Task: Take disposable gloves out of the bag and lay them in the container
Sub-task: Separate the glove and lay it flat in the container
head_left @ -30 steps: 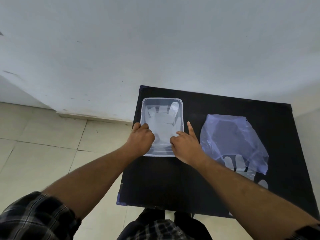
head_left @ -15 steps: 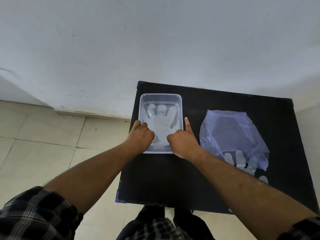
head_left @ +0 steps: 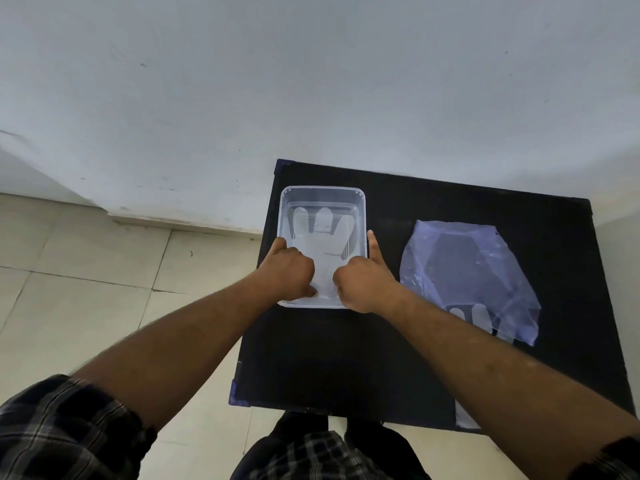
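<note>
A clear plastic container [head_left: 322,189] stands on the left part of a black table [head_left: 346,358]. One translucent disposable glove [head_left: 323,245] lies flat inside it, fingers spread toward the wall. My left hand [head_left: 289,271] and my right hand [head_left: 363,282] are curled at the container's near end, each closed on the glove's cuff, which they hide. A finger of my right hand sticks out along the container's right rim. To the right lies a bluish clear bag [head_left: 464,265], with the fingers of more gloves [head_left: 479,315] showing at its near end.
The table stands against a white wall [head_left: 311,81], with a tiled floor [head_left: 86,289] to its left. A pale scrap of plastic [head_left: 464,415] shows at the table's near right edge, partly under my right forearm.
The glove in the container has gone from skewed to flat and straight, its fingers spread. Both hands drew slightly back toward the container's near end. The bag has not moved.
</note>
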